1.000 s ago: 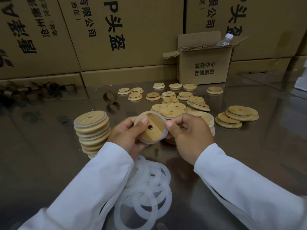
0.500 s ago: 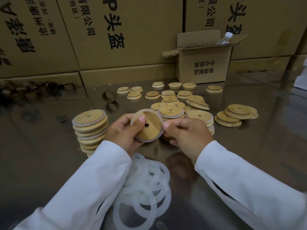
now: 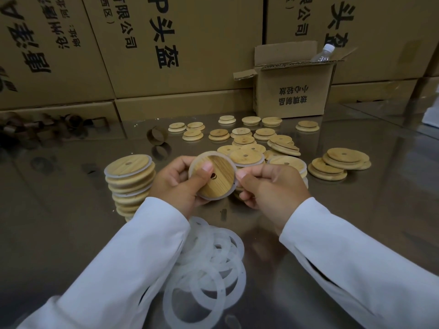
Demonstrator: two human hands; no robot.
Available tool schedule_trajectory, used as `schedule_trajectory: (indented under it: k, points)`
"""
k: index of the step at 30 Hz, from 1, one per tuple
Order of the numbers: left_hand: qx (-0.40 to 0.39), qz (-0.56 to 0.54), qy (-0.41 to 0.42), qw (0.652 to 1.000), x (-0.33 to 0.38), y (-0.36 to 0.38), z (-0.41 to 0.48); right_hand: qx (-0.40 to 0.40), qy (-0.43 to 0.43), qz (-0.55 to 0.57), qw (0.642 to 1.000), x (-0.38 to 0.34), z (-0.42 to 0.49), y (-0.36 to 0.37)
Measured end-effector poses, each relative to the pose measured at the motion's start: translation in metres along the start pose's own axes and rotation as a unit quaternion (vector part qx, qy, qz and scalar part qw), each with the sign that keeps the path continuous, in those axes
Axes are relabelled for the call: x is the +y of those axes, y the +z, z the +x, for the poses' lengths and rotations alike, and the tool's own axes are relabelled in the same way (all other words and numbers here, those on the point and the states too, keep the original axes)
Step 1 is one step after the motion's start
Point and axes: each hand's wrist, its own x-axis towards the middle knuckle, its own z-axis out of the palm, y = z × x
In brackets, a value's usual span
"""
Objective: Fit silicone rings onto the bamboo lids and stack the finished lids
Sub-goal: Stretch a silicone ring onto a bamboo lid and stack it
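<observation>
A small open cardboard box (image 3: pixel 293 91) stands at the back of the shiny metal table (image 3: pixel 368 210), its flaps up and dark printing on its front. A clear plastic bottle (image 3: pixel 324 52) with a white cap pokes out of the box's top at the right corner. Behind the box and to both sides of it, large cardboard cartons (image 3: pixel 185 43) with big black characters form a wall. Well left of the box, a brown cardboard ring (image 3: pixel 156 135) stands on edge on the table. Farther left of the box, against the cartons, lies a dark heap of similar brown rings (image 3: pixel 42 129).
</observation>
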Motion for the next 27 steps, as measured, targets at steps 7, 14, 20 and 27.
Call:
schedule_trajectory:
  k: [7, 14, 20, 27]
  points:
    - [0.001, -0.053, -0.053, 0.997, 0.000, 0.001, 0.001, -0.036, 0.007, 0.043, 0.998, 0.000, 0.001, -0.004]
    - [0.068, -0.133, -0.097, 0.984, 0.004, 0.000, 0.003, -0.022, -0.065, -0.056, 0.996, 0.002, 0.003, -0.008]
    - [0.057, -0.108, -0.109, 0.987, 0.003, 0.006, 0.000, -0.047, -0.109, -0.057, 0.991, 0.006, -0.002, 0.002]
    - [0.072, -0.088, -0.043, 0.993, -0.003, 0.012, -0.001, -0.013, -0.122, 0.006, 0.992, 0.008, -0.010, 0.009]
